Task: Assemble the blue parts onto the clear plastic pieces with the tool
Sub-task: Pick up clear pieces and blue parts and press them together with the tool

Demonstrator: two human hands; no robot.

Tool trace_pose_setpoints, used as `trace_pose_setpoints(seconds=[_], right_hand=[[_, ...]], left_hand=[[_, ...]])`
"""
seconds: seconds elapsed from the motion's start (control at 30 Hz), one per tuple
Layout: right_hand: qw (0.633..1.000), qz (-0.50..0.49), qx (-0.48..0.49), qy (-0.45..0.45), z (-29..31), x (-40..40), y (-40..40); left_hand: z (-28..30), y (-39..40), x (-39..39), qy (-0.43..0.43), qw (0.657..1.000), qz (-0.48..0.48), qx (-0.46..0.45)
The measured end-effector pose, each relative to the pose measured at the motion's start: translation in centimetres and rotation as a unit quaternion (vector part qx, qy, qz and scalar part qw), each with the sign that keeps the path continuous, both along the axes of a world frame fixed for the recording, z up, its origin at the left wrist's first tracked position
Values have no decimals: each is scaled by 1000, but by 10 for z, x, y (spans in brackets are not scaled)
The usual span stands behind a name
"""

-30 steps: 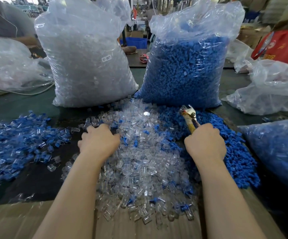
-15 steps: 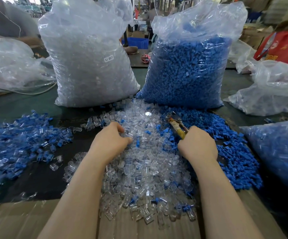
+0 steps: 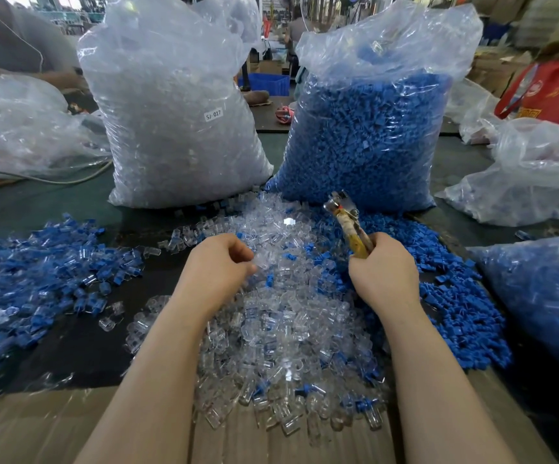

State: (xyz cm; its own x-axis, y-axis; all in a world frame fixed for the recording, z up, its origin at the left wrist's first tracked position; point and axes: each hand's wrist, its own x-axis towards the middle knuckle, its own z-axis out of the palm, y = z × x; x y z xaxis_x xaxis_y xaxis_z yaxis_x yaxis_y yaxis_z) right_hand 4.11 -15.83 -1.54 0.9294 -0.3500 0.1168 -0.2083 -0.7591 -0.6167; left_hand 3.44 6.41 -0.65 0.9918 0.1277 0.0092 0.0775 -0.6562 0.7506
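A heap of clear plastic pieces [image 3: 281, 333] lies in the middle of the table, with a few blue parts mixed in. Loose blue parts [image 3: 452, 296] are piled to its right. My left hand [image 3: 218, 269] hovers over the clear heap with fingers curled; a clear piece seems pinched at the fingertips, though I cannot be sure. My right hand [image 3: 383, 272] grips the yellow-handled pliers tool [image 3: 346, 222], whose metal jaws point up and away from me. Assembled blue-and-clear pieces [image 3: 43, 272] are spread at the left.
A tall bag of clear pieces [image 3: 174, 122] and a tall bag of blue parts [image 3: 372, 135] stand behind the heaps. More plastic bags sit at the right [image 3: 532, 182] and far left [image 3: 23, 128]. A cardboard sheet [image 3: 37, 426] covers the near table edge.
My left hand has moved right onto the clear heap and curled its fingers. My right hand has lifted the pliers back up from the pile, jaws now pointing upward.
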Motion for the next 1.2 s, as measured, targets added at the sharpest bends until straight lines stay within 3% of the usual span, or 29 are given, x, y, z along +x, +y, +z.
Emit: trace_pose_setpoints(seconds=[0.27,0.6,0.77,0.93,1.2], right_hand=[[974,88,185,-97,3,-2,6],[957,136,227,-119,4,-3,12],[939,172,266,-136,7,-6,17],[940,170,262,-137,7,-6,17],[942,178,244,-144,7,-6,18]], left_hand=[[6,-5,-1,14,996,-39,-77],[8,-4,-4,-15,990,-40,-132],[14,-11,-5,-25,973,-40,-224],[9,-13,-3,-60,996,23,-58],[4,-20,-2,-2,997,-40,71]])
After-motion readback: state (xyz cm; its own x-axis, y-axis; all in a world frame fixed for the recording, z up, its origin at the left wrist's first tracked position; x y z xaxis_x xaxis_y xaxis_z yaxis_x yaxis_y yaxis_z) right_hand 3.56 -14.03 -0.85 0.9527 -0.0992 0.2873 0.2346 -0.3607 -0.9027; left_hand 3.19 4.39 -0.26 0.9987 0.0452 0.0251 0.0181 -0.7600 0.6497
